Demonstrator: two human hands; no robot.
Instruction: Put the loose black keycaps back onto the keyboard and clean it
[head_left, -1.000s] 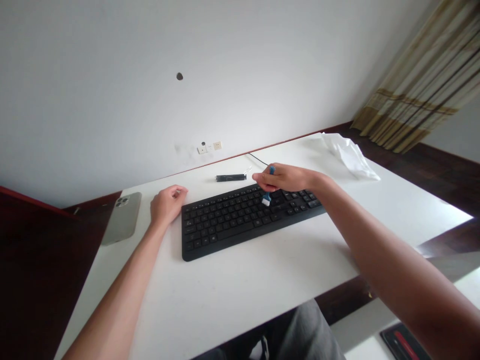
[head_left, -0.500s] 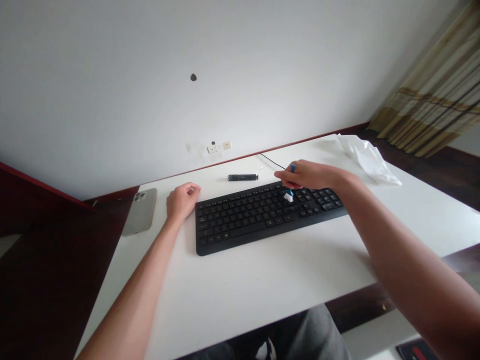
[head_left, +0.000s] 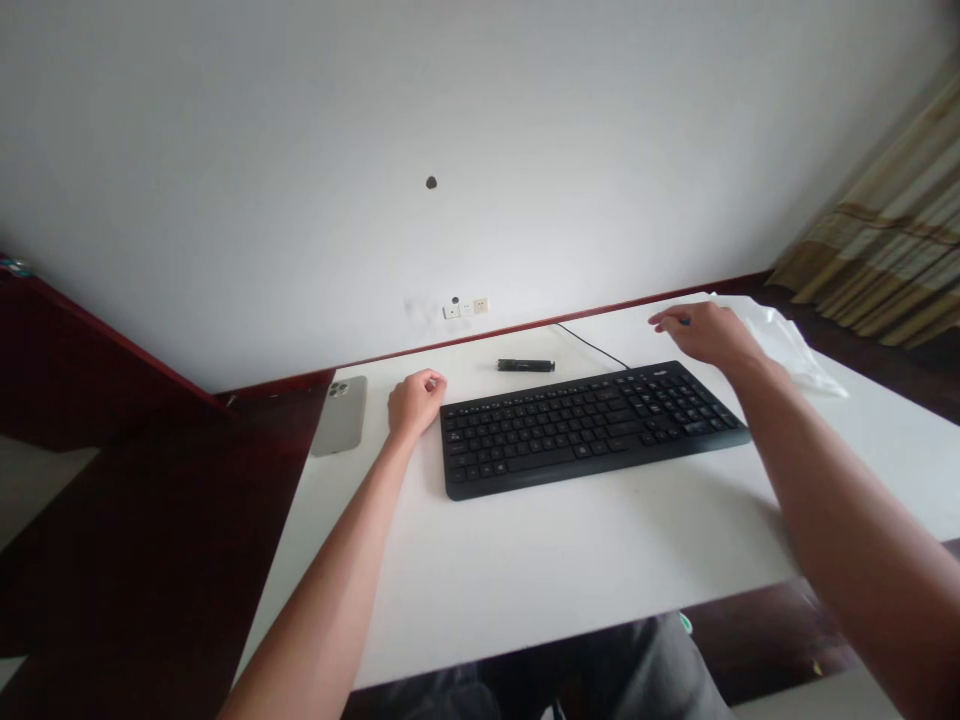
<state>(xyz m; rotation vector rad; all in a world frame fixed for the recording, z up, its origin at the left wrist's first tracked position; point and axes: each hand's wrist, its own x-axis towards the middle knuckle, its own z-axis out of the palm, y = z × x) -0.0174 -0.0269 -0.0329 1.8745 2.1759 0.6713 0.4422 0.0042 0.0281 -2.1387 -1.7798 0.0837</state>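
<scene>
A black keyboard (head_left: 585, 425) lies on the white table (head_left: 570, 560). My left hand (head_left: 415, 400) rests on the table against the keyboard's left end, fingers curled into a loose fist with nothing in it. My right hand (head_left: 709, 335) hovers above the keyboard's far right corner, slightly blurred, fingers pinched together. Only a blue tip of the small brush (head_left: 684, 321) shows at its fingertips. A thin black cable (head_left: 592, 345) runs from the keyboard's back edge toward the wall.
Behind the keyboard lies a short black pen-like stick (head_left: 526, 365). A grey phone (head_left: 341, 415) lies face down at the table's left edge. Crumpled white plastic (head_left: 799, 350) sits at the far right, a curtain (head_left: 885, 270) beyond it. Wall sockets (head_left: 465, 307) are low on the wall.
My right hand has lifted the brush off the keys and moved right and back, past the keyboard's far corner. My head has turned left. The left hand has stayed put.
</scene>
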